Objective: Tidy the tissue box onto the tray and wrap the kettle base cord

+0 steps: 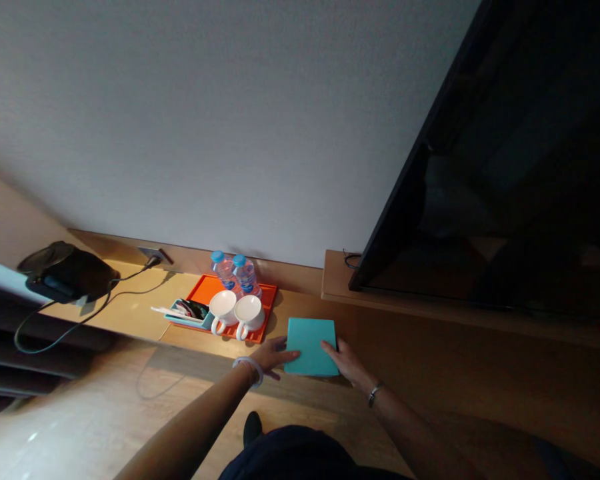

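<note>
Both hands' fingers (280,348) flank teal folder (311,345).

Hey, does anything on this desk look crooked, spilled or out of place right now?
Nothing is spilled or broken. The teal folder overhangs the desk's front edge, held by the left hand and right hand. The orange tray sits slightly askew, and a cable dangles off the edge.
</note>
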### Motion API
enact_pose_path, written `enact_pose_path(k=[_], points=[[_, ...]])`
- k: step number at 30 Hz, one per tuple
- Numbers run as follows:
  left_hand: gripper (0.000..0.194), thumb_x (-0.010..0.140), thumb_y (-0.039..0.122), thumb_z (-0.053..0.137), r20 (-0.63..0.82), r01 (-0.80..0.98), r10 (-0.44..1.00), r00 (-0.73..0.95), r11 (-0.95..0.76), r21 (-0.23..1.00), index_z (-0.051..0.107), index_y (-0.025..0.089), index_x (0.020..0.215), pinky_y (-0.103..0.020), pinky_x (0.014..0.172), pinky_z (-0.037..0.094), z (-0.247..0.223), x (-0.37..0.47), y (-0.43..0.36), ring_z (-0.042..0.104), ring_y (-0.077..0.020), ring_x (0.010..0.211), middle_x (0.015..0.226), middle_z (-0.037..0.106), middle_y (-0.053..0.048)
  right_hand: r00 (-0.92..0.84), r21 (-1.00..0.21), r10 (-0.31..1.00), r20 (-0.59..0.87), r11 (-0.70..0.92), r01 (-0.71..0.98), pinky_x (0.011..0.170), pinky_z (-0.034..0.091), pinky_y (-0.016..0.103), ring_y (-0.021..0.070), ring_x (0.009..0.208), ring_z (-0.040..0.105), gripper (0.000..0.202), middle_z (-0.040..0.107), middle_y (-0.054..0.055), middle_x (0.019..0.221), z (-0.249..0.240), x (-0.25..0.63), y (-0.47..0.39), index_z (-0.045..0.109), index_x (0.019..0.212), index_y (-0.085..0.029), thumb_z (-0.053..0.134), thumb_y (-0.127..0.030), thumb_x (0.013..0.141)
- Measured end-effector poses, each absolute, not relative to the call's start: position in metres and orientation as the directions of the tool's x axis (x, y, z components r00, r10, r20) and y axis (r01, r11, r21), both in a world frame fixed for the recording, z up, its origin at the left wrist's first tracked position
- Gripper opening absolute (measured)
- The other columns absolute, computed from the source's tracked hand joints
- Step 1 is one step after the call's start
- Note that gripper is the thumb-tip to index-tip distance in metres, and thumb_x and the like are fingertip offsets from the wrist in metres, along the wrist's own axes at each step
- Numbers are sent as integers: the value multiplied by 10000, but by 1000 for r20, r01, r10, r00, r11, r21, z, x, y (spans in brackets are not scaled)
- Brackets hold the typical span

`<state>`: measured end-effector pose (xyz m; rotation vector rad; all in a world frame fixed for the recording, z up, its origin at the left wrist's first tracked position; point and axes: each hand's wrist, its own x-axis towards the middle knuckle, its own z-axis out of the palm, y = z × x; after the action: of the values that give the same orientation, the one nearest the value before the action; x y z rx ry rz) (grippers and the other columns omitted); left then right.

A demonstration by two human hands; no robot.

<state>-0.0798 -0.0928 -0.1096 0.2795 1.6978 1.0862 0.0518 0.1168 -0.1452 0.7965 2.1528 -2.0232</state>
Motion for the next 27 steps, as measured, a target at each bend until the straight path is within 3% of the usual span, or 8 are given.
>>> enact_pose_path(k=[6,11,15,21,27], points=[[983,460,724,783,-660,-340,596,-458,568,749,548,217,1269,-366,633,594,-114,-70,-84,611,-329,1033,1301,554,-164,-828,-848,187,-529,-121,515,896,542,398,244,1013,645,694,640,118,1196,-131,53,128,519,1261,-157,619,-621,755],[1082,360,663,852,-691,-433,624,-366,543,719,531,224,1295,-381,653,601,-110,-77,-87,588,-335,1093,1326,543,-149,-779,-796,164,-606,-142,589,844,556,394,239,1026,641,636,635,110,1206,-124,53,135,506,1263,-178,644,-543,762],[1055,374,647,855,-711,-435,633,-306,572,696,547,213,1285,-389,667,600,-108,-80,-85,611,-324,1046,1287,576,-151,-774,-784,128,-620,-146,604,788,567,392,254,1035,639,629,644,105,1190,-127,51,140,522,1235,-173,665,-527,735],[989,425,613,846,-687,-373,543,-483,582,723,554,180,1266,-397,607,591,-106,-68,-74,587,-386,1083,1276,577,-181,-732,-758,206,-650,-112,642,721,556,324,235,934,670,662,662,139,1149,-125,41,131,596,1176,-141,681,-597,705],[1018,368,656,849,-674,-434,641,-367,523,734,578,179,1225,-404,620,595,-105,-73,-80,590,-387,1073,1271,589,-176,-742,-780,265,-616,-74,622,745,568,342,236,877,684,673,695,150,1043,-122,35,120,639,1109,-108,716,-599,654]])
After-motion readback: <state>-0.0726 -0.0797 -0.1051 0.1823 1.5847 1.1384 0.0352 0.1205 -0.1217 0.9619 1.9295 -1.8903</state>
